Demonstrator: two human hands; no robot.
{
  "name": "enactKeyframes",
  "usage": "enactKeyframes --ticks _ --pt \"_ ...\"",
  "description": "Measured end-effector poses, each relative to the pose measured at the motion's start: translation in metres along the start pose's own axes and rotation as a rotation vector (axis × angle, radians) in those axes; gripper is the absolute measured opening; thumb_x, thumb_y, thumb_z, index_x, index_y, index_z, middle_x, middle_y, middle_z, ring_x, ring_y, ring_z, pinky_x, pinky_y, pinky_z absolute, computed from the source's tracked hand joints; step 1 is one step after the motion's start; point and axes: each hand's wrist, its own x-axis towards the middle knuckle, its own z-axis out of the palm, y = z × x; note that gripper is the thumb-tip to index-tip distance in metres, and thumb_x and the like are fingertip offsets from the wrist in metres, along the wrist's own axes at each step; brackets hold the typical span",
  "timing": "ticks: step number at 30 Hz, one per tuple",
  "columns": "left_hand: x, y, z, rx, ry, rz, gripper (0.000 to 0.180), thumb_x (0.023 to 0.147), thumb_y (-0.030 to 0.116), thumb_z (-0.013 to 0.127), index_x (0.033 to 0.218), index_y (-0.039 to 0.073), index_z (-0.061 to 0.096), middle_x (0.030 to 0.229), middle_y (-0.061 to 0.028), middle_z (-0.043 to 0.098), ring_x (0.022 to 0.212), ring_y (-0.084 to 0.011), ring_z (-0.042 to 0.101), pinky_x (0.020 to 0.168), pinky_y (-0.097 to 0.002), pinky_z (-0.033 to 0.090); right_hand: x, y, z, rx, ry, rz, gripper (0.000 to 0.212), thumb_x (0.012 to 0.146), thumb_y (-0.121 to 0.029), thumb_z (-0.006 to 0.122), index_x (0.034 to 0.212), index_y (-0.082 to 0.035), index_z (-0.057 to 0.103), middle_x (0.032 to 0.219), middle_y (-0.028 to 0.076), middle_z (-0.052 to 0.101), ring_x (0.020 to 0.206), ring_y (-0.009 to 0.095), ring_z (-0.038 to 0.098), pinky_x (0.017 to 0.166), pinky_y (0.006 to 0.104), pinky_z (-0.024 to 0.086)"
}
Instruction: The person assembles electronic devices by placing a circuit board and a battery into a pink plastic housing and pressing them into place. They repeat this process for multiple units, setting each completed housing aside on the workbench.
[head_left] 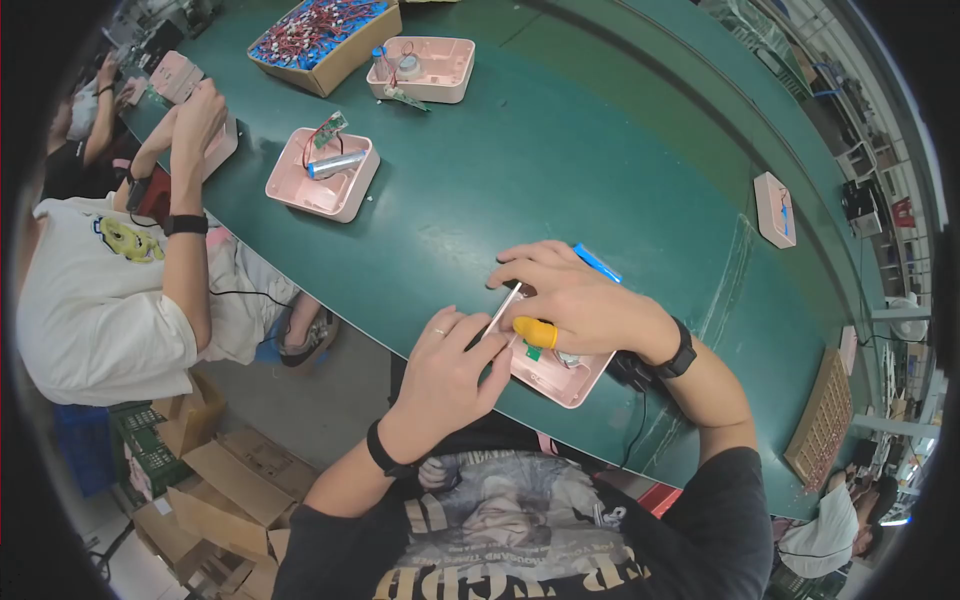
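A pink plastic housing lies tilted on the table right in front of me, with a small green circuit board and a round metallic part inside. My left hand is closed on its left side, thumb and fingers at the rim. My right hand reaches over it, fingers bent past the far side, a yellow finger cot on the thumb inside. Between both hands shows a pale narrow edge; whether it is the rim or a separate strip I cannot tell. A blue cylindrical battery is just beyond my right hand.
Farther left stand two pink housings with wired parts, near a cardboard box of blue wired parts. Another housing is at the right. A co-worker sits left. A perforated brown tray lies right.
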Motion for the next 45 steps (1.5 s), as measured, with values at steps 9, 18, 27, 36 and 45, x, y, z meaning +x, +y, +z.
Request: enactKeyframes --ticks 9,18,27,36,45 --pt "0.0 0.005 0.001 0.064 0.007 0.007 0.016 0.088 0.009 0.076 0.102 0.004 0.075 0.108 -0.0142 0.068 0.099 -0.0394 0.066 0.098 -0.0504 0.055 -0.001 -0.001 -0.002 -0.01 0.029 -0.015 0.024 0.093 -0.025 0.069 0.101 -0.006 0.08 0.139 0.014 0.064 0.143 0.039 0.049 0.116 0.0538 0.038" --pt "0.0 0.007 -0.007 0.067 0.042 0.003 0.017 0.088 0.012 0.078 0.103 0.005 0.075 0.114 -0.0146 0.068 0.103 -0.0379 0.066 0.092 -0.0453 0.056 -0.02 0.007 -0.056 0.056 0.056 0.043 0.019 0.092 -0.019 0.074 0.107 -0.008 0.079 0.13 0.012 0.068 0.131 0.036 0.058 0.11 0.0477 0.045" --pt "0.025 0.029 -0.003 0.073 -0.017 -0.094 0.021 0.086 0.019 0.083 0.1 0.005 0.076 0.118 -0.0146 0.068 0.111 -0.0368 0.064 0.093 -0.0446 0.055 -0.037 -0.005 -0.06 0.026 -0.11 0.172 0.021 0.086 -0.012 0.078 0.107 -0.01 0.077 0.109 0.008 0.068 0.108 0.031 0.065 0.093 0.0422 0.053" --pt "0.034 0.005 0.024 -0.16 -0.029 -0.168 0.023 0.088 0.021 0.081 0.103 0.004 0.08 0.127 -0.0139 0.069 0.121 -0.0383 0.06 0.104 -0.0467 0.049 -0.039 0.013 -0.048 0.08 -0.011 0.065 0.022 0.083 -0.01 0.078 0.105 -0.011 0.077 0.106 0.007 0.067 0.106 0.031 0.064 0.093 0.0428 0.053" --pt "0.028 -0.013 0.02 -0.473 -0.067 -0.354 0.016 0.092 0.014 0.075 0.105 0.005 0.079 0.139 -0.0135 0.066 0.132 -0.0353 0.055 0.116 -0.0449 0.041 -0.033 -0.005 -0.04 -0.291 0.048 -0.133 0.018 0.079 -0.015 0.079 0.096 -0.011 0.074 0.099 0.005 0.064 0.098 0.024 0.063 0.084 0.0377 0.05"
